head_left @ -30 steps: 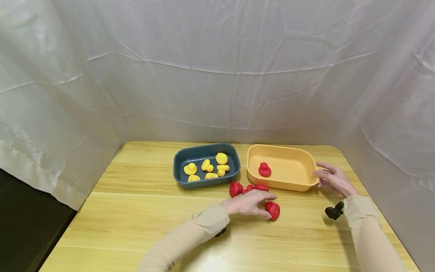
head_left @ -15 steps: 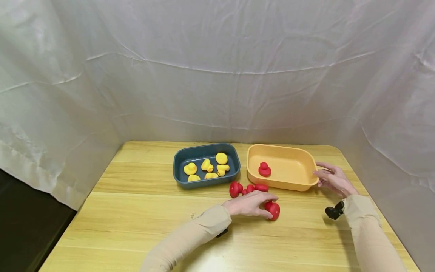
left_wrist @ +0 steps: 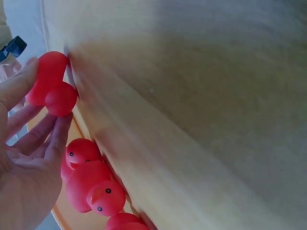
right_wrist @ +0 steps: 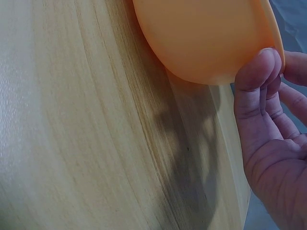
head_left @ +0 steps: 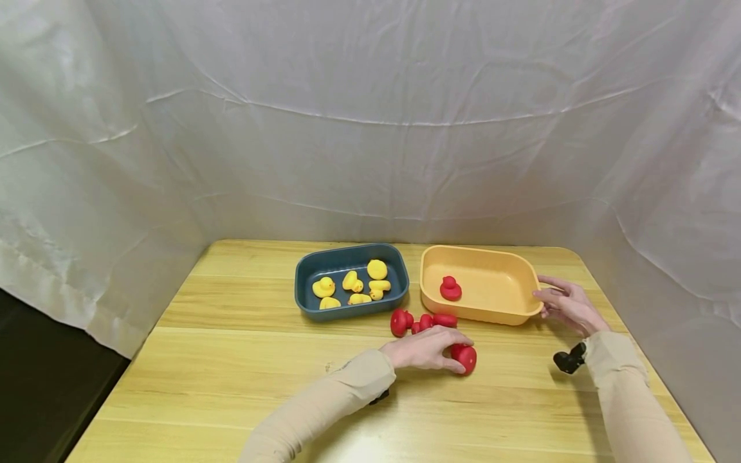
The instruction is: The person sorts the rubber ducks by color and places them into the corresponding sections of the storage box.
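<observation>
My left hand (head_left: 425, 349) pinches a red rubber duck (head_left: 467, 361) lying on its side on the table. In the left wrist view the thumb presses one side of this duck (left_wrist: 52, 79), with fingertips on its other side. Several more red ducks (left_wrist: 93, 182) lie just beyond the hand, partly covered by it in the head view. At the right, my right hand (head_left: 570, 308) holds the near right end of an orange plastic bin (head_left: 500, 286). Its thumb and fingers pinch the bin's rim in the right wrist view. One red duck (head_left: 451, 289) sits upright inside that bin.
Left of the orange bin stands a dark blue bin (head_left: 347, 314) with several yellow ducks (head_left: 324, 287). Both bins are near the back edge of the wooden table (head_left: 231, 360). Pale sheeting (head_left: 370, 161) hangs behind and along both sides.
My left hand has shifted slightly right, and its thumb and fingers have closed in around the red duck. The right hand and both bins have stayed in place.
</observation>
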Demonstrator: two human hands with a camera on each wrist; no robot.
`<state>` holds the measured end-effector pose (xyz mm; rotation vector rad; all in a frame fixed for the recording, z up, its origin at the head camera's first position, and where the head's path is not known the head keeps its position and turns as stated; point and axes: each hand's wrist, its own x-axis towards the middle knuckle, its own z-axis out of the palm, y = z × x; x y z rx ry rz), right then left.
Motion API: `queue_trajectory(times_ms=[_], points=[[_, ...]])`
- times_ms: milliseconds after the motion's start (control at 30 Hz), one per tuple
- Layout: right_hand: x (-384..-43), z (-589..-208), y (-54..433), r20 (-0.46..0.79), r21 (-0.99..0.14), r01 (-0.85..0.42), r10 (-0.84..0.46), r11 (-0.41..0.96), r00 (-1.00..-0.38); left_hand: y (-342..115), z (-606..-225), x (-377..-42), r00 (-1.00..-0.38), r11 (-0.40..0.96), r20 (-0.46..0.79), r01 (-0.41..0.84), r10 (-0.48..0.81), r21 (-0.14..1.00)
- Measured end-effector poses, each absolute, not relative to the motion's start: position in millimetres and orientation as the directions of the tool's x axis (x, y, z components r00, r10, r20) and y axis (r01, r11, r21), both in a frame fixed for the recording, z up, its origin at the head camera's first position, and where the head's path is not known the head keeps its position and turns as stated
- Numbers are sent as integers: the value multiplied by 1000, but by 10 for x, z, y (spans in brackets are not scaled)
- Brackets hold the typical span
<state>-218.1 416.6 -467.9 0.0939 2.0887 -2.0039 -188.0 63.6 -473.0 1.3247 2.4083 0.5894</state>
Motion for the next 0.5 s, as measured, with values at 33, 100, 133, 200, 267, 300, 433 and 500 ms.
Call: queue_trajectory(times_ms=[33,100,133,200,267,300,433,500], points=[[-2181,-4678,4166,-221,-975,216,-122,56,-968,637,-4732,-1879,-515,483,-85,717,853,502],[-2180,-4675,4165,-223,-974,217,-122,61,-967,637,-4738,-1874,-521,487,-86,711,849,507],[-2179,-4673,4165,-224,-974,218,-123,62,-967,636,-4740,-1873,-524,490,-85,710,847,505],[-2176,-4670,4162,-223,-974,216,-121,65,-967,636,-4741,-1870,-529,494,-86,706,844,508],[-2173,-4667,4160,-220,-975,214,-120,63,-968,634,-4738,-1864,-531,495,-84,706,843,507],[-2171,-4666,4159,-219,-975,213,-119,60,-968,634,-4737,-1862,-531,495,-83,706,843,507],[-2165,-4661,4154,-216,-976,211,-118,54,-969,633,-4731,-1854,-524,484,-70,719,849,498],[-2162,-4658,4152,-218,-976,213,-118,53,-969,632,-4730,-1851,-517,475,-61,725,854,498]])
